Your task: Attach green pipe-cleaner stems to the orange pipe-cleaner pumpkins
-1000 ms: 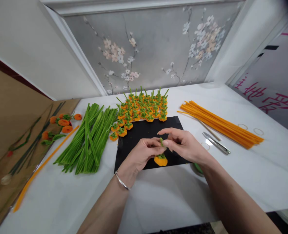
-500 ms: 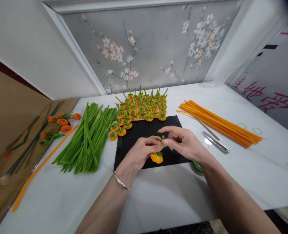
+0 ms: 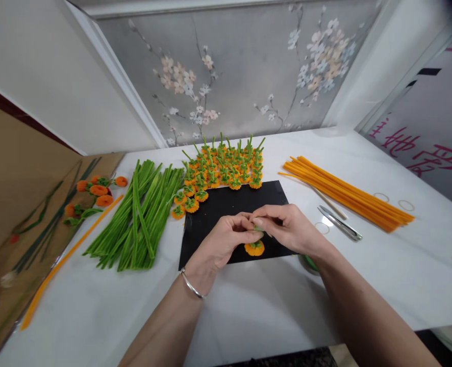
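Observation:
Over the black mat (image 3: 210, 224), my left hand (image 3: 231, 237) pinches the green stem of an orange flower (image 3: 254, 248), whose petals hang below my fingers. My right hand (image 3: 281, 224) closes its fingertips on the top of the same stem, touching the left fingers. Most of the stem is hidden between the two hands. Just behind the mat, many small orange flowers (image 3: 212, 179) stand in rows with their green stems pointing up.
Green stems (image 3: 142, 219) lie in a pile at the left, with finished orange flowers (image 3: 98, 190) beyond. Orange strips (image 3: 344, 191) and tweezers (image 3: 340, 223) lie at the right. Partly behind my right wrist is a round green item (image 3: 309, 263).
Both hands have shifted slightly right with the flower. My right forefinger, raised before, is now bent down against the stem, and the fingertips of both hands are closer together.

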Demonstrator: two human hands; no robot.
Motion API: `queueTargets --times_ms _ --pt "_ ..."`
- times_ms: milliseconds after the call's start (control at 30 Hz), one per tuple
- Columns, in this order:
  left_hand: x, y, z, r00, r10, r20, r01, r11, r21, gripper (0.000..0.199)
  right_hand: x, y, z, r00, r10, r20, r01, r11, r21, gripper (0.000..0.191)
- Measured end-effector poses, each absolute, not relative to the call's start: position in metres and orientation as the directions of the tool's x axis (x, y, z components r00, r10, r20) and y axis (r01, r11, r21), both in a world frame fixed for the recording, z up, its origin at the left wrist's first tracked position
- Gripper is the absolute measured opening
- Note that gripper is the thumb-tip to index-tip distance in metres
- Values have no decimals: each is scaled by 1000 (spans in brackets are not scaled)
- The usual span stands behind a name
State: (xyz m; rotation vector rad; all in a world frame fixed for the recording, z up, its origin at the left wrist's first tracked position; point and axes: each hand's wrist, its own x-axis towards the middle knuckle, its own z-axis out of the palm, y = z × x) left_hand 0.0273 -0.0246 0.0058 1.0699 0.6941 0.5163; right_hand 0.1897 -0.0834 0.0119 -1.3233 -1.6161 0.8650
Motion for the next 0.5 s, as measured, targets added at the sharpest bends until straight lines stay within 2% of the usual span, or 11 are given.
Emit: queueTargets --times_ms 200,400,500 --pt "29 -25 3 689 672 -269 -29 397 917 24 189 -84 12 -118 969 217 318 244 -916 20" --pt "26 -25 2 740 613 -277 7 405 914 21 190 -83 10 -170 967 188 238 226 -945 21" --pt "24 -25 5 788 558 -261 35 383 923 28 193 -82 8 -163 970 182 187 211 -959 21"
